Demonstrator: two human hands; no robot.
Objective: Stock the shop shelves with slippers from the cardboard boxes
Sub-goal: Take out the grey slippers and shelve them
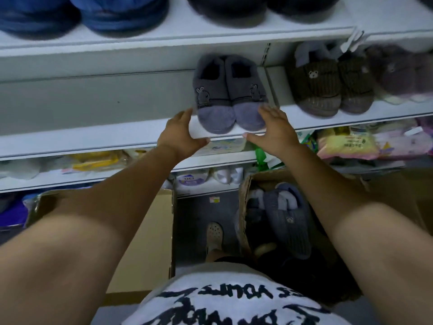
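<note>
Both hands up at mid shelf (93, 137), spread, fingers straight, gripping nothing: left hand (181, 132) just beside left toe of grey-purple slipper pair (230, 99), right hand (274, 130) at right toe; touching or not, cannot tell. Thumbs out along shelf front lip. Pair flat on shelf, toes toward viewer and close to lip, heels toward back panel.

Progress, est.: part way. Done so far: this pair on shelf, brown pair (328, 90) and mauve pair (398, 73) to its right, blue slippers (117, 17) on shelf above. Left to do: more grey slippers (285, 221) in right cardboard box (243, 207); contents of left cardboard box (150, 231) hidden by forearm.

Room: long bare run of shelf left of pair, prob. the spot for next pairs. Narrow gap btw pair and brown pair. Low headroom under upper shelf. Boxes close on both sides of foot (214, 233), so tight standing spot, little room to swing arms down w/o brushing box flaps
</note>
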